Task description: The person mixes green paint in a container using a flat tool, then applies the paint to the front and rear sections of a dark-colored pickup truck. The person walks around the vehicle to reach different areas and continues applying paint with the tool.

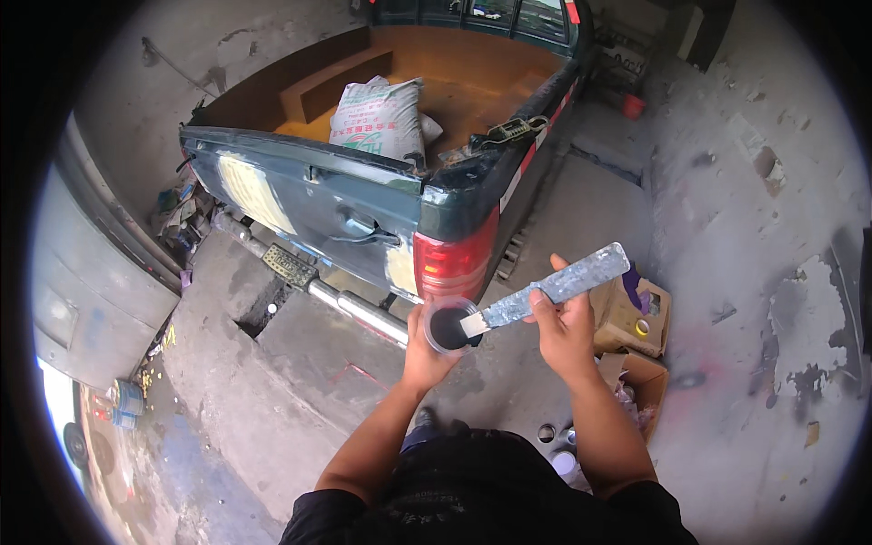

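Seemingly mid-mix, the left hand (425, 360) gripped a clear cup (445, 349) behind the truck (313, 195); the right hand (567, 334) clamped a scraper (574, 279) at the cup's mouth; further stirring likely called for steadiness.

I see one wide head-worn fisheye looking steeply down past the person's (481, 495) near left hand (425, 361) and right hand (569, 338), toward the pickup (313, 202) beyond.

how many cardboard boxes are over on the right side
2: one box to the right of the right hand, and an open box just below it in the picture. Others may be hidden.
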Available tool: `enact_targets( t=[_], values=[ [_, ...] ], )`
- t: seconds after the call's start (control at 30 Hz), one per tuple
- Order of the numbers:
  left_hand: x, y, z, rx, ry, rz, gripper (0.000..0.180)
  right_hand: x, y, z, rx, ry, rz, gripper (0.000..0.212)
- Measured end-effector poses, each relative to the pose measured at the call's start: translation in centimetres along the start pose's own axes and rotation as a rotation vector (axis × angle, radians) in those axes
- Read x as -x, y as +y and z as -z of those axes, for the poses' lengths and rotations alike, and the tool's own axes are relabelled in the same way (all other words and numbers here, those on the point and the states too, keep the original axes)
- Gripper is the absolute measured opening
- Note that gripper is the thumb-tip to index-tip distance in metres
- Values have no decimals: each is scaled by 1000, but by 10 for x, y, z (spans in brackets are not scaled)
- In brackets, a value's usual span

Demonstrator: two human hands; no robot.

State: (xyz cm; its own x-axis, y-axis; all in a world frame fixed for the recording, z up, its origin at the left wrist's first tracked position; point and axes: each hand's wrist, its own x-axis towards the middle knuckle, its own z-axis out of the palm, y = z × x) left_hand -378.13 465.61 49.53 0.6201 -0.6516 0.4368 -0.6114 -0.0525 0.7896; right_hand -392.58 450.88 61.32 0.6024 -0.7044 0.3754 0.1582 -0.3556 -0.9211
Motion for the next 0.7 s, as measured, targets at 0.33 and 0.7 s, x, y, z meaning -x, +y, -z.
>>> enact_targets(
  t=[0.33, 0.7],
  values=[
    [-35, -20, -2, -27, 112, -36, 104, -52, -17, -9, 12, -107, 139, 57],
    [-44, -41, 2, 103, 145, 74, 108, -80, 1, -27, -143, 44, -161, 60]
  ],
)
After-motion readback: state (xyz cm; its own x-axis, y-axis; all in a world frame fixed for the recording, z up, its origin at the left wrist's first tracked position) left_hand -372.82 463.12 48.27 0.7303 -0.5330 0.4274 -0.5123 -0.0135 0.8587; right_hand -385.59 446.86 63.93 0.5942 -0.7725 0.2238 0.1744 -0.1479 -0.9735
